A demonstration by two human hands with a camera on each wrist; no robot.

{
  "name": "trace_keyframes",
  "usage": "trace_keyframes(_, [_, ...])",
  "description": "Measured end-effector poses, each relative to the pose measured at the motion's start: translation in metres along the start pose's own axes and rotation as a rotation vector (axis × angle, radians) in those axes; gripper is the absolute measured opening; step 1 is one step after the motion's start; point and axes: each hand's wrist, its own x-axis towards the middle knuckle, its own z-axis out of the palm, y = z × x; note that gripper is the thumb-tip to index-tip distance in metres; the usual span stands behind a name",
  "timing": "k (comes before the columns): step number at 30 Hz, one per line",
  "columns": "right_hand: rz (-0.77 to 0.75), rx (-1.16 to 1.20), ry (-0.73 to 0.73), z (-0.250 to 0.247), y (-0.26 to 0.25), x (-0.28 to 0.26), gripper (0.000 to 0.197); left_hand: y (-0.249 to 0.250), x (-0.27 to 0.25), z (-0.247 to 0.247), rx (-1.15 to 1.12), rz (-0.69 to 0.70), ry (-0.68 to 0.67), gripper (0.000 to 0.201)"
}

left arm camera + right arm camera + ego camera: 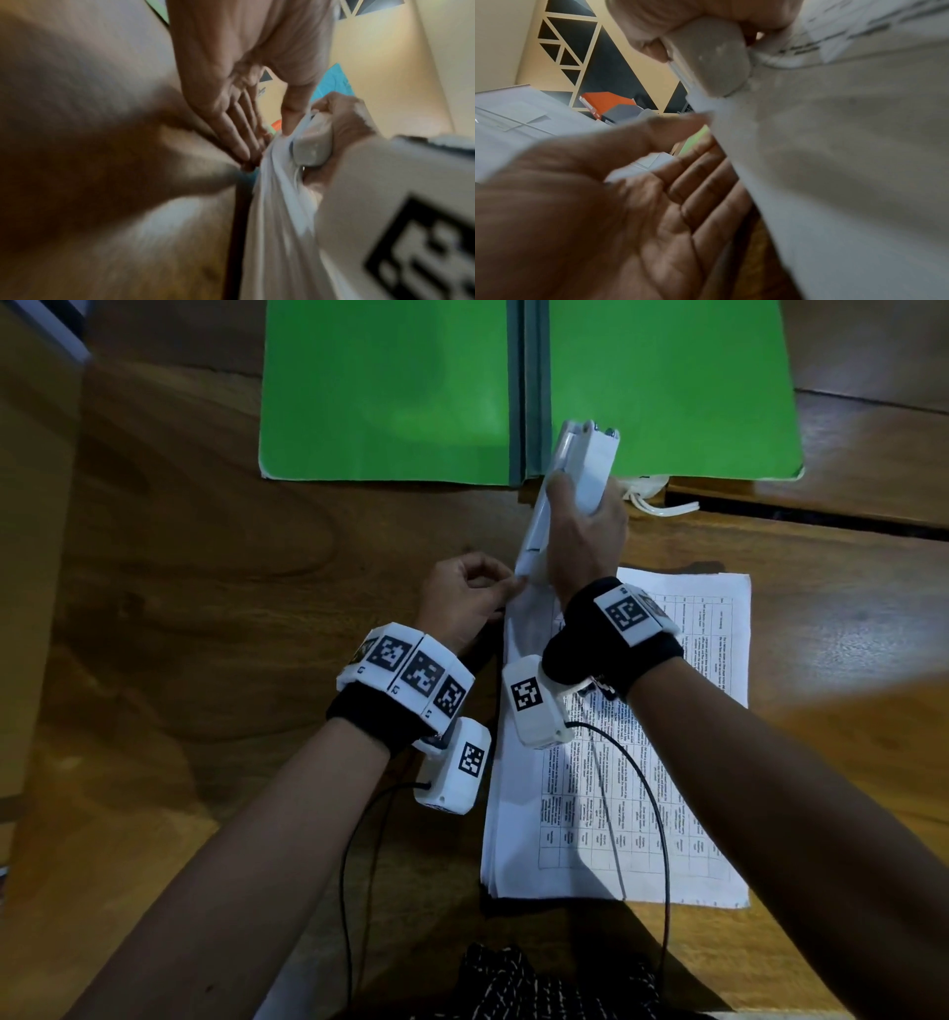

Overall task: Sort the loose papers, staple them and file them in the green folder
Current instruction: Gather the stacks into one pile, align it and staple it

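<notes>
The green folder (pixel 385 387) lies open and flat at the far side of the wooden table (pixel 205 557). Nearer me, a stack of printed papers (pixel 642 788) rests on the table with its far left corner raised. My left hand (pixel 506 590) pinches that corner, thumb (pixel 680 123) on top and fingers (pixel 236 130) beneath. My right hand (pixel 580 505) grips a white stapler (pixel 575 469), which points away toward the folder. Its near end (pixel 711 60) sits on the raised corner of the papers (pixel 834 162). The stapler's mouth is hidden by my hand.
A white looped cord (pixel 652 498) lies just past my right hand at the folder's near edge. A dark seam (pixel 821 516) splits the table at the right. The wrist cameras' black cables trail over the papers. A black-and-white patterned cloth (pixel 554 983) is at the near edge.
</notes>
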Motion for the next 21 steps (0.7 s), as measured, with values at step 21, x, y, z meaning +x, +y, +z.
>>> trace_keyframes(21, [-0.130,-0.174,-0.042,0.008,0.015,0.005,0.022,0.014,0.004,-0.005,0.074,0.086,-0.210,0.035])
